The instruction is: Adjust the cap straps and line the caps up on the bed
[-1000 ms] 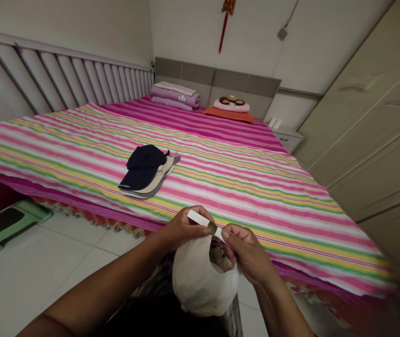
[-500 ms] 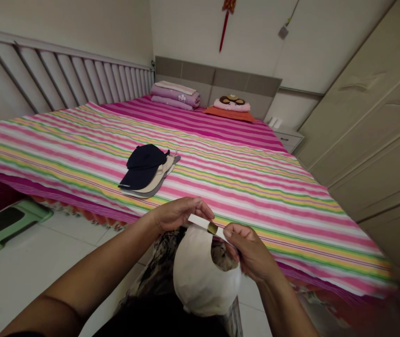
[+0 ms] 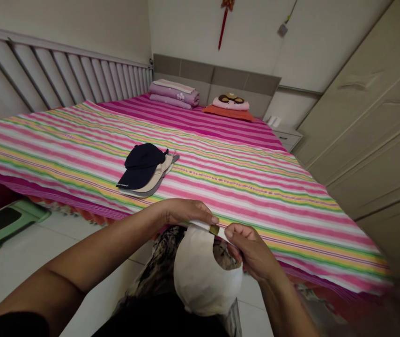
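A cream baseball cap (image 3: 203, 276) hangs from its white back strap, the rear opening facing up and right. A brass-coloured buckle (image 3: 214, 230) sits on the strap between my hands. My left hand (image 3: 195, 213) pinches the strap just left of the buckle, thumb on top. On the buckle's other side, my right hand (image 3: 244, 241) grips the strap between thumb and curled fingers. Farther off on the bed lies a stack of caps: a navy cap (image 3: 144, 164) on top, a beige cap (image 3: 160, 175) and a grey one beneath. The cream cap's brim is hidden.
The bed (image 3: 256, 187) with a striped sheet stretches ahead, its edge just beyond my hands. A green plastic stool (image 3: 20, 217) stands on the floor at left. Folded purple bedding (image 3: 174, 93) and an orange pillow (image 3: 230, 113) lie by the headboard. A wardrobe (image 3: 372, 140) rises at right.
My left hand loosened from the strap and opened above it, then came back down onto the strap beside the buckle. My right hand kept its grip. The caps on the bed stayed put.
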Demonstrator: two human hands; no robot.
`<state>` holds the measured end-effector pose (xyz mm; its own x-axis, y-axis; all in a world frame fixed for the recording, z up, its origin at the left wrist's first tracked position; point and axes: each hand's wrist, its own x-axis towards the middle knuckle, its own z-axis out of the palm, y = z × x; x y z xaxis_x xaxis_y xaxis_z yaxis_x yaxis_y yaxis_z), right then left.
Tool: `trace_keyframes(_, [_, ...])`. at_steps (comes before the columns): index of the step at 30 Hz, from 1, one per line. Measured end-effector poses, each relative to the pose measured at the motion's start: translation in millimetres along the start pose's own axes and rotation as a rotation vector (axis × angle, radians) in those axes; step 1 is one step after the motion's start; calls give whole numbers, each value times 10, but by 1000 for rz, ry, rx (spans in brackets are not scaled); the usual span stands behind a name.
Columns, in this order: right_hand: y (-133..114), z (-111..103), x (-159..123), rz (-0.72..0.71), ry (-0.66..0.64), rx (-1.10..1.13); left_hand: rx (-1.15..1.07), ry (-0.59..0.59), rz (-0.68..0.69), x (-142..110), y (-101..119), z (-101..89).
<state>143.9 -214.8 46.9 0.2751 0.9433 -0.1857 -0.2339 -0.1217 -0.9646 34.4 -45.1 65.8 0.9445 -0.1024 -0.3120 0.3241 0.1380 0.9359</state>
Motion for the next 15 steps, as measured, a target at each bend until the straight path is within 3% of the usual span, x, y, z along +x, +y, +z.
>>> trace_keyframes(7, [4, -2, 11, -17, 21, 12, 273, 189, 328, -77, 32, 118])
trace_keyframes(15, [2, 11, 12, -9, 34, 26, 305, 237, 389, -93, 5, 203])
